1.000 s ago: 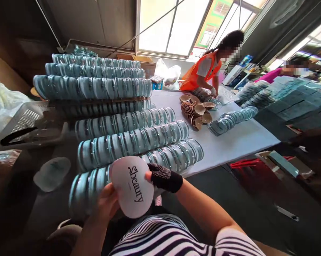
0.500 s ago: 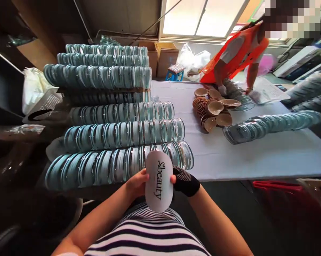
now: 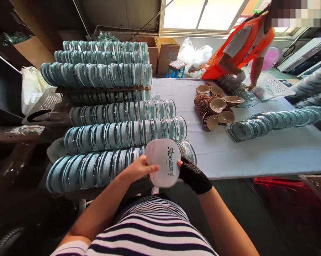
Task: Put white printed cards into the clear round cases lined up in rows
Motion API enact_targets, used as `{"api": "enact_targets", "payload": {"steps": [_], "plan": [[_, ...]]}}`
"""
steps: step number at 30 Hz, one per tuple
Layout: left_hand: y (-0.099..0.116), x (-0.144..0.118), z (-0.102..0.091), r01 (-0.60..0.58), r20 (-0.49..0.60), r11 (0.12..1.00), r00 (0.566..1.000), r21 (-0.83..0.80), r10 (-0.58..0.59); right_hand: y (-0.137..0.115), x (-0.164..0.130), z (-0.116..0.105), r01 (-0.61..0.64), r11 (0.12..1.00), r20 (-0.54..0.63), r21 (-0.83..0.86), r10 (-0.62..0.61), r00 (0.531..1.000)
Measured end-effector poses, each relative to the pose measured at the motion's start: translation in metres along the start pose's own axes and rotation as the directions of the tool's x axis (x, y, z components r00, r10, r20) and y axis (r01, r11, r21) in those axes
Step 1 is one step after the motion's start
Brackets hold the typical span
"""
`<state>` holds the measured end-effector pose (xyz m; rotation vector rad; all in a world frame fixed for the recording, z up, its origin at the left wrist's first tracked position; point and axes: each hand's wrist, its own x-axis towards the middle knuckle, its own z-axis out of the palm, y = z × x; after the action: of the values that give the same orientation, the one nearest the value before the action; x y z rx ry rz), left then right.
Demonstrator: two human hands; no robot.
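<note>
White case: a "Sbeauty" case (image 3: pixel 163 163) is held up between both hands — just before the nearest row of clear cases (image 3: pixel 101 167).
Left hand (image 3: pixel 137 169): bare, fingers clasped on the case's left edge.
Right hand (image 3: pixel 194 176): black-gloved — right edge is gripped.

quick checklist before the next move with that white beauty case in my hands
1. Both hands on the white case: ok. The left hand holds its left edge and the gloved right hand its right edge.
2. Printed side visible: ok, the lettering faces up.
3. Case fully closed: cannot tell, its seam is hidden from the head view.
4. Nearest row of clear cases lined up: ok, they stand on edge in an even row just beyond the hands.
5. Bare table space to the right: ok.
6. Co-worker in the orange vest out of the way: ok, working at the table's far end by the brown discs.
</note>
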<state>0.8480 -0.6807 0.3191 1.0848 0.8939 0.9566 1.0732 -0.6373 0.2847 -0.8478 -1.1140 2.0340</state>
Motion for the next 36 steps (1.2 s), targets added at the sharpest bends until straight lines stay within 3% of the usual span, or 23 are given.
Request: {"api": "enact_targets", "payload": {"steps": [2, 3, 5, 7, 9, 11, 13, 14, 16, 18, 19, 20, 22, 24, 25, 26, 27, 30, 33, 36], "plan": [[-0.004, 0.002, 0.001, 0.004, 0.109, 0.99, 0.994, -0.139, 0.011, 0.006, 0.004, 0.003, -0.018, 0.999, 0.08, 0.027, 0.016, 0.997], [-0.007, 0.004, 0.001, -0.016, 0.075, 0.985, 0.997, -0.171, 0.029, 0.008, 0.007, 0.003, 0.002, 1.0, 0.048, 0.023, -0.004, 0.999], [-0.016, 0.01, 0.002, -0.084, -0.151, 0.989, 0.986, -0.118, 0.065, 0.013, 0.013, 0.002, 0.093, 0.995, -0.143, -0.043, -0.098, 0.985], [-0.026, 0.016, 0.0, -0.105, -0.35, 0.994, 0.932, -0.009, 0.096, 0.016, 0.017, 0.003, 0.173, 0.959, -0.313, -0.226, -0.24, 0.919], [-0.036, 0.019, -0.002, -0.118, -0.453, 0.992, 0.883, 0.041, 0.124, 0.017, 0.014, 0.008, 0.197, 0.848, -0.357, -0.492, -0.403, 0.843], [-0.042, 0.02, -0.003, -0.138, -0.505, 0.989, 0.851, 0.048, 0.143, 0.02, 0.004, 0.019, 0.181, 0.666, -0.322, -0.724, -0.558, 0.765], [-0.047, 0.019, -0.002, -0.159, -0.54, 0.987, 0.828, 0.033, 0.152, 0.025, -0.007, 0.033, 0.176, 0.508, -0.26, -0.843, -0.672, 0.693], [-0.049, 0.018, -0.001, -0.167, -0.542, 0.986, 0.827, 0.015, 0.148, 0.03, -0.011, 0.04, 0.191, 0.465, -0.226, -0.865, -0.699, 0.679], [-0.053, 0.016, 0.003, -0.173, -0.528, 0.983, 0.841, -0.055, 0.119, 0.039, -0.016, 0.054, 0.208, 0.467, -0.197, -0.86, -0.679, 0.707], [-0.055, 0.014, 0.009, -0.175, -0.501, 0.975, 0.861, -0.14, 0.083, 0.047, -0.016, 0.06, 0.166, 0.576, -0.273, -0.801, -0.597, 0.755], [-0.056, 0.014, 0.011, -0.181, -0.491, 0.967, 0.868, -0.177, 0.072, 0.048, -0.016, 0.058, 0.131, 0.648, -0.351, -0.75, -0.559, 0.752], [-0.055, 0.014, 0.012, -0.194, -0.489, 0.957, 0.87, -0.213, 0.068, 0.046, -0.016, 0.052, 0.107, 0.719, -0.449, -0.687, -0.535, 0.716], [-0.051, 0.017, 0.013, -0.227, -0.508, 0.927, 0.86, -0.298, 0.047, 0.037, -0.021, 0.03, 0.114, 0.808, -0.64, -0.579, -0.537, 0.55], [-0.041, 0.028, 0.012, -0.235, -0.532, 0.877, 0.846, -0.419, -0.027, 0.024, -0.037, -0.003, 0.08, 0.793, -0.732, -0.604, -0.592, 0.336], [-0.035, 0.036, 0.012, -0.227, -0.53, 0.846, 0.845, -0.483, -0.076, 0.019, -0.048, -0.021, 0.006, 0.753, -0.726, -0.658, -0.637, 0.26], [-0.027, 0.046, 0.014, -0.209, -0.513, 0.817, 0.85, -0.538, -0.121, 0.017, -0.061, -0.037, -0.102, 0.694, -0.696, -0.713, -0.681, 0.228], [-0.02, 0.057, 0.017, -0.188, -0.486, 0.792, 0.86, -0.582, -0.153, 0.018, -0.073, -0.052, -0.216, 0.624, -0.661, -0.751, -0.714, 0.234], [-0.003, 0.096, 0.041, -0.131, -0.369, 0.742, 0.915, -0.658, -0.166, 0.033, -0.102, -0.079, -0.413, 0.447, -0.59, -0.793, -0.731, 0.343], [-0.003, 0.132, 0.071, -0.087, -0.282, 0.724, 0.947, -0.685, -0.153, 0.052, -0.111, -0.085, -0.432, 0.311, -0.506, -0.847, -0.72, 0.474], [-0.016, 0.154, 0.085, -0.056, -0.299, 0.715, 0.929, -0.696, -0.218, 0.055, -0.103, -0.08, -0.417, 0.188, -0.419, -0.889, -0.702, 0.576]]}}
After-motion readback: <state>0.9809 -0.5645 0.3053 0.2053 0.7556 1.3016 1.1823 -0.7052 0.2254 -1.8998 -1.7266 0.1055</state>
